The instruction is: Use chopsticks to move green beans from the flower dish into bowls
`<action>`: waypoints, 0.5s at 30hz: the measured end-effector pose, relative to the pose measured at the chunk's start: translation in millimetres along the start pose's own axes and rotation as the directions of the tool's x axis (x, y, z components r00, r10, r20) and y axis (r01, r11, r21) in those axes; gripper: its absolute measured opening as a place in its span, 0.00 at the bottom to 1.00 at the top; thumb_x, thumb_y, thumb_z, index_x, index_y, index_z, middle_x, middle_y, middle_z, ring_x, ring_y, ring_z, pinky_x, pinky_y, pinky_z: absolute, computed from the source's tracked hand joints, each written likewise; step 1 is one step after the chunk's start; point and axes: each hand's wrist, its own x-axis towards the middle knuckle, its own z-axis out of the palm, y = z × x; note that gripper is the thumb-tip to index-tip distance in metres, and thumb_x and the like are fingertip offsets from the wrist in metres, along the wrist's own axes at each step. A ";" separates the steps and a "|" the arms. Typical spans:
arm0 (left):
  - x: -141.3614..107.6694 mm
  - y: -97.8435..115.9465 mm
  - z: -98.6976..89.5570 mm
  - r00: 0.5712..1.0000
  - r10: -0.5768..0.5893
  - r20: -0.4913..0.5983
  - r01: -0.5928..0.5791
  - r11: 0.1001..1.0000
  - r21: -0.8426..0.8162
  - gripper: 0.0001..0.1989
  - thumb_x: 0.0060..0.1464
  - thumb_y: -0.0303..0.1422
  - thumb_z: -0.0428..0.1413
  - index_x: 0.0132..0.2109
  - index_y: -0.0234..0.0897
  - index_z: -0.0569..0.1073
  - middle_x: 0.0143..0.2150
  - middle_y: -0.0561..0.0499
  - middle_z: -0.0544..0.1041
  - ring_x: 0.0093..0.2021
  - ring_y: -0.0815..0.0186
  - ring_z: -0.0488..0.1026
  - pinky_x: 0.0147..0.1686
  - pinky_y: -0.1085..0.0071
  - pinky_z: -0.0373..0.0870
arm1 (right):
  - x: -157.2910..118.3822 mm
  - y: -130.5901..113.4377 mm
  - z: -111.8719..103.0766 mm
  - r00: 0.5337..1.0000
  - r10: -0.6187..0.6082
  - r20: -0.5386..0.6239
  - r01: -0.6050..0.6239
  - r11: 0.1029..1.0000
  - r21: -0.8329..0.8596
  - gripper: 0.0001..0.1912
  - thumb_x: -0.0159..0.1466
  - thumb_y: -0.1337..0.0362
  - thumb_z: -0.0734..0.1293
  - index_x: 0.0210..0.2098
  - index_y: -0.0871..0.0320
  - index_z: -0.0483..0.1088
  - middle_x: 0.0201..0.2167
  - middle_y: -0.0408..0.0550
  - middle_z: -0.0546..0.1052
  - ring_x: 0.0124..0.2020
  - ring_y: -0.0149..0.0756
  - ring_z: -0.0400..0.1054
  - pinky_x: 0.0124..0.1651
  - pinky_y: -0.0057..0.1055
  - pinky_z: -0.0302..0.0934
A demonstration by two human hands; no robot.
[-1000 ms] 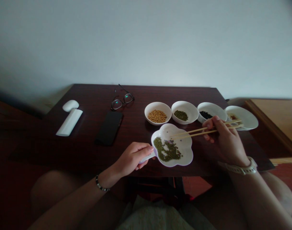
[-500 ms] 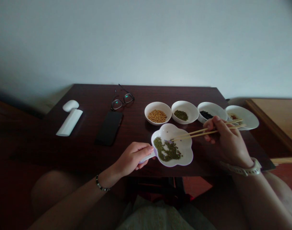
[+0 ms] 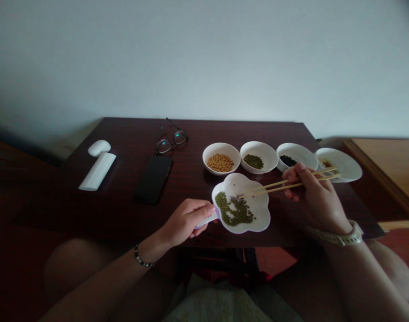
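Observation:
My left hand (image 3: 187, 219) is closed round the short handle of a white, flower-shaped dish (image 3: 259, 214) with a lilac edge. Green beans (image 3: 239, 214), likely mung beans, are spread over the dish's left and lower part. From the right, my right hand (image 3: 311, 192) grips a pair of wooden chopsticks (image 3: 274, 187); their tips are inside the dish, by the upper edge of the beans. Whether the tips pinch a bean is too small to tell. Behind the dish stand a bowl of yellow soybeans (image 3: 220, 163) and a bowl of green beans (image 3: 253, 161).
Further right are a bowl with black beans (image 3: 287, 161) and a white bowl (image 3: 350, 165) partly behind my right hand. A black phone (image 3: 153, 179), glasses (image 3: 172, 142), a white case (image 3: 97, 172) and a rounded white object (image 3: 99, 147) lie on the dark table (image 3: 197, 129).
My right hand and the chopsticks have shifted very slightly left, the tips staying in the dish. My left hand and the dish look unmoved.

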 end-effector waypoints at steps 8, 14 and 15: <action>0.3 1.1 -0.6 1.000 -0.010 -0.006 0.010 1.000 0.011 0.26 0.77 0.52 0.56 0.41 0.33 0.80 0.20 0.58 0.67 0.16 0.73 0.58 0.18 0.75 0.49 | -0.6 -0.7 1.8 1.000 -0.002 0.010 0.002 1.000 0.004 0.27 0.73 0.40 0.78 0.31 0.55 0.75 0.30 0.45 0.74 0.22 0.28 0.65 0.20 0.25 0.60; 0.7 0.6 0.6 1.000 -0.001 -0.001 0.001 1.000 0.007 0.25 0.78 0.51 0.56 0.41 0.33 0.80 0.20 0.57 0.68 0.16 0.73 0.58 0.18 0.75 0.49 | -0.7 1.2 1.4 1.000 0.013 0.007 -0.013 1.000 -0.005 0.28 0.74 0.40 0.78 0.32 0.56 0.75 0.30 0.45 0.74 0.22 0.27 0.66 0.20 0.23 0.59; 0.8 0.6 0.9 1.000 0.000 -0.001 0.000 1.000 0.002 0.25 0.78 0.51 0.57 0.41 0.33 0.80 0.20 0.58 0.68 0.16 0.73 0.58 0.18 0.75 0.49 | -0.9 0.8 1.8 1.000 0.013 0.012 -0.013 1.000 -0.012 0.28 0.74 0.40 0.77 0.32 0.56 0.75 0.30 0.45 0.74 0.22 0.27 0.66 0.20 0.23 0.59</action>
